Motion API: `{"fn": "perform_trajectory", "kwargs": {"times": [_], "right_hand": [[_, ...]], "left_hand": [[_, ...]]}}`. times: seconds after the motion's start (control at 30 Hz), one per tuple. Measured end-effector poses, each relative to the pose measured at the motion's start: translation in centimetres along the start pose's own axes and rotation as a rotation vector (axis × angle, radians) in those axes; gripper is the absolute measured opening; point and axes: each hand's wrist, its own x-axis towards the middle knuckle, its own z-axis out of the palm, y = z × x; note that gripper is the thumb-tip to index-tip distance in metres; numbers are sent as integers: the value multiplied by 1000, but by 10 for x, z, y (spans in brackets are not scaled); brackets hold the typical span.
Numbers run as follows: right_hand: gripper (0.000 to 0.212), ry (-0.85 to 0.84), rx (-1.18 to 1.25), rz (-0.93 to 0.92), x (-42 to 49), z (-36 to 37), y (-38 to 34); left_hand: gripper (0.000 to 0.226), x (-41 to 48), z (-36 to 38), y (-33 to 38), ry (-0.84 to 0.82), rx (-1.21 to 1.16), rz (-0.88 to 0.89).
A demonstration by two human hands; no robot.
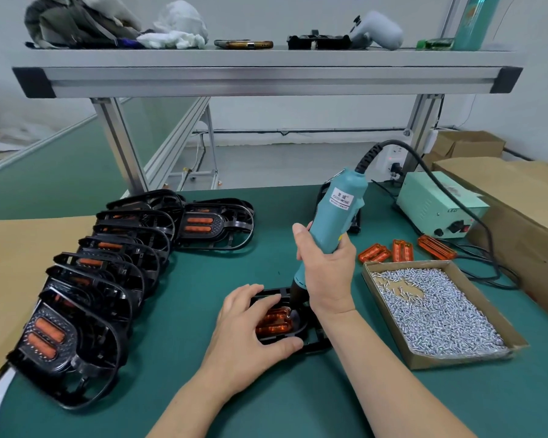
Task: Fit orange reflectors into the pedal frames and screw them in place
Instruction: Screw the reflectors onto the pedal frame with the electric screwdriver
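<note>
A black pedal frame (312, 338) lies flat on the green table in front of me, with an orange reflector (274, 320) seated in it. My left hand (250, 330) grips the frame, fingers over its far edge and thumb on its near edge. My right hand (328, 273) holds a teal electric screwdriver (336, 213) upright, its tip down on the frame beside the reflector. The tip itself is blurred. Three loose orange reflectors (402, 250) lie on the table to the right.
A row of several black pedals with reflectors (102, 279) leans along the left. A cardboard tray of silver screws (434, 311) sits at the right. Behind it stand the screwdriver's green power box (437, 207) and its black cable (484, 229). An aluminium shelf (266, 74) spans overhead.
</note>
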Motion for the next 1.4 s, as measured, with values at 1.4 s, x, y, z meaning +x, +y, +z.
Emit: {"fn": "perform_trajectory", "kwargs": {"times": [1.4], "right_hand": [[42,244,-598,547,62,-162,3]], "left_hand": [[82,-2,-1,-3,0,-3,-2]]}}
